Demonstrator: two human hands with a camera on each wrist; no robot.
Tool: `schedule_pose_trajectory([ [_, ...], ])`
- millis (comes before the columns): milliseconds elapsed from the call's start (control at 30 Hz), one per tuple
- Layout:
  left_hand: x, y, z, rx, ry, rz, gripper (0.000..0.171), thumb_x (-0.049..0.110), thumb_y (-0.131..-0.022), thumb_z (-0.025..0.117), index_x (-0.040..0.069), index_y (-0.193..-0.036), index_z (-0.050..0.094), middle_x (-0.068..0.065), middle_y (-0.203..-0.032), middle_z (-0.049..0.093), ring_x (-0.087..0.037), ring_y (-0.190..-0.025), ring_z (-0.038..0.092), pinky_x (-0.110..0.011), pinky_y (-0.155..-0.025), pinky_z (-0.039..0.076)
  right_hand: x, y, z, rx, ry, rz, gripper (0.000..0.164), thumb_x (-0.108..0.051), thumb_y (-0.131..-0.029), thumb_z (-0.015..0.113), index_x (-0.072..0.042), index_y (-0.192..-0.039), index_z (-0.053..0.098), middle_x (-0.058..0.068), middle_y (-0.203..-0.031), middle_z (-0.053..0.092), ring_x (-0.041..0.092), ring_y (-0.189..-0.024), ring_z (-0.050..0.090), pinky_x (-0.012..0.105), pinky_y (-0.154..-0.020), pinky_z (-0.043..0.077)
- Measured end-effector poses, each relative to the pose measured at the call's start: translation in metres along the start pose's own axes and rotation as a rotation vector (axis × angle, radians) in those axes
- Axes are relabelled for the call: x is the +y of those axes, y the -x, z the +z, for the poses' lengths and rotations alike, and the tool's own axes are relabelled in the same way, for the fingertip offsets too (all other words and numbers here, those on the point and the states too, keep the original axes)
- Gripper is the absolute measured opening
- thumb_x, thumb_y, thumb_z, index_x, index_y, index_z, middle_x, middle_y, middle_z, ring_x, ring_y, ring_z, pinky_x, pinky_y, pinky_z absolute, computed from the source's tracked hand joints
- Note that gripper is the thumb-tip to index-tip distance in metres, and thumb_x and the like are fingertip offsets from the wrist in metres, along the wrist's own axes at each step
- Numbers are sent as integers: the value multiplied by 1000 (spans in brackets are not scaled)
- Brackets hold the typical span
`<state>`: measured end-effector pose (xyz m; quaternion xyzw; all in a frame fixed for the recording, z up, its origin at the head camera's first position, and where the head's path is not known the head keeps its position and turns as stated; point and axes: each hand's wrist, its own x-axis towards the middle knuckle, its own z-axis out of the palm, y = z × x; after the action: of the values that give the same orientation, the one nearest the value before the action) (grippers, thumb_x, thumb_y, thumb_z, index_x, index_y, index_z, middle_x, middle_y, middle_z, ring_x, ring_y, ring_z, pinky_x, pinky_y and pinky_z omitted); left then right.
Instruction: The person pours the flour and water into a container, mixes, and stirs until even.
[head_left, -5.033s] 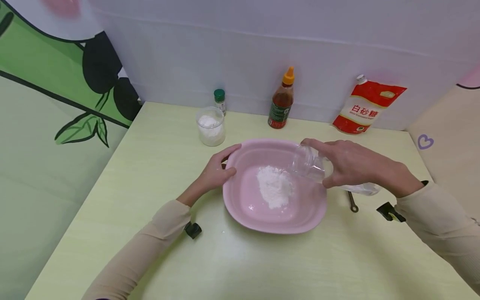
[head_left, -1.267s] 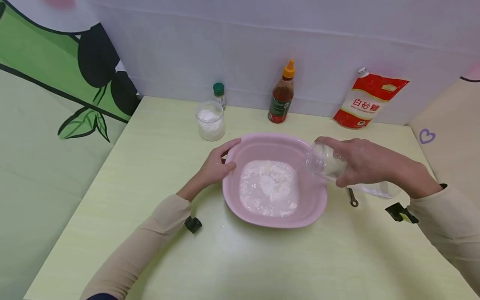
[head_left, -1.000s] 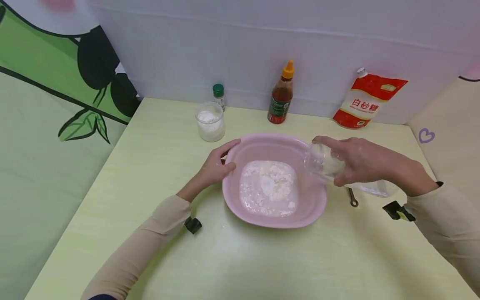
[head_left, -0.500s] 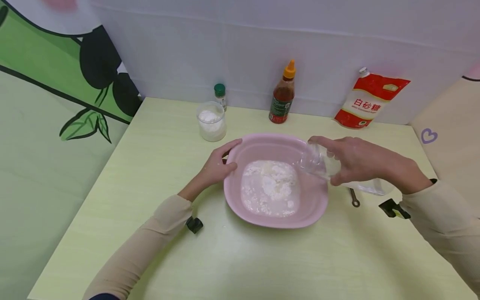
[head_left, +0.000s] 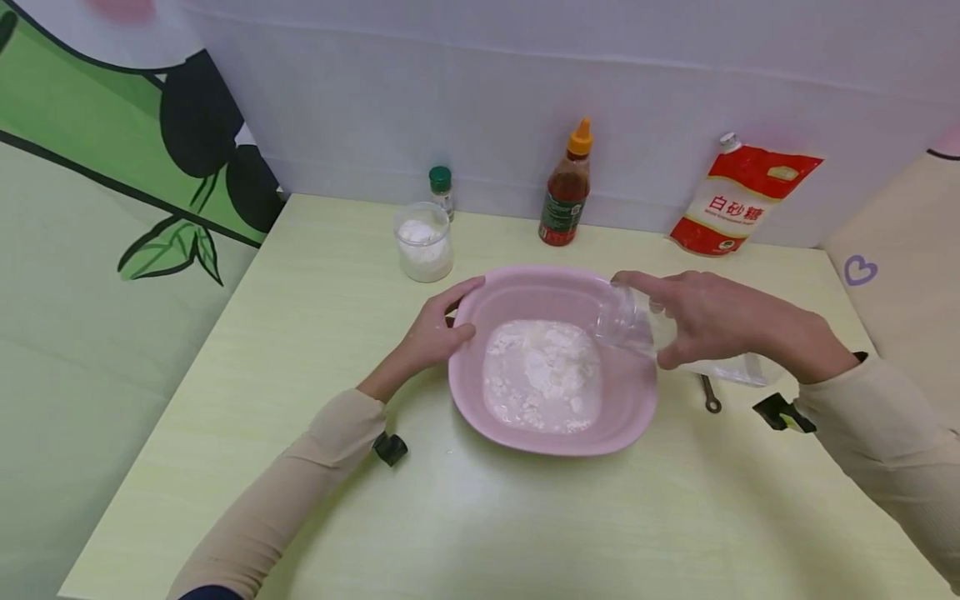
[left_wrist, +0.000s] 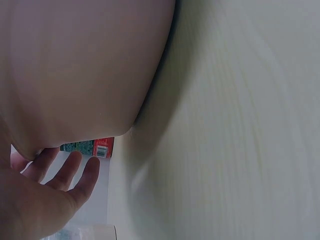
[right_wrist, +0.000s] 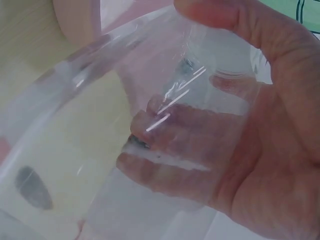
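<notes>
A pink plastic basin (head_left: pixel 551 446) stands mid-table in the head view. Inside it, wet white powder (head_left: pixel 551 371) lies clumped in a shallow pool of cloudy liquid. My left hand (head_left: pixel 435 332) grips the basin's left rim, thumb over the inner side and fingers outside, beneath the rim in the left wrist view. My right hand (head_left: pixel 720 315) holds a clear, wide-mouthed container (head_left: pixel 622 323), tilted with its mouth over the basin's right side. Through its clear wall, the curled fingers (right_wrist: pixel 165 175) show in the right wrist view.
Behind the basin stand a clear cup of white powder (head_left: pixel 423 250), a small green-capped jar (head_left: pixel 441 192), a sauce bottle (head_left: pixel 564 200) and a red-and-white sugar pouch (head_left: pixel 738 200). A dark handle with a hole (head_left: pixel 711 396) lies right of the basin, partly hidden beneath the container.
Liquid has spread around the powder, which was a dry-looking mound five seconds ago. My right hand and the container moved right, then slightly back left over the last second. My left hand stays put.
</notes>
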<state>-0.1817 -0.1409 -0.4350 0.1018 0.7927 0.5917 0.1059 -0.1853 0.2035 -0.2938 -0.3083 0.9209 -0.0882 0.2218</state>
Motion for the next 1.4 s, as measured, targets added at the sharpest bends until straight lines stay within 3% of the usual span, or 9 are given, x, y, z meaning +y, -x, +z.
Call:
schedule_pose_trajectory([
  [233,-1,-1,0,3,-2,-8,77,-6,-79,56,11,-152,42,-15,-155,44,-39,-121,59,-36,-84,63,-4,-4,-3,-7,5,-9,95,-25,-70,87,-26,-150,35,4,-114,69,19,-97,64,36,-74,60],
  [833,-2,-2,0,-4,9,-18,77,-6,-79,55,12,-153,41,-14,-155,43,-39,-119,60,-36,-82,64,-21,-14,-4,-12,15,-32,94,-20,-70,85,-26,-150,36,1,-109,66,19,-91,59,27,-69,53],
  [1400,-1,-2,0,-3,6,-18,77,-6,-79,56,13,-152,42,-15,-155,44,-40,-119,60,-35,-80,64,-28,-19,-4,-13,20,-39,95,-18,-70,84,-28,-152,36,8,-117,64,23,-98,58,33,-72,54],
])
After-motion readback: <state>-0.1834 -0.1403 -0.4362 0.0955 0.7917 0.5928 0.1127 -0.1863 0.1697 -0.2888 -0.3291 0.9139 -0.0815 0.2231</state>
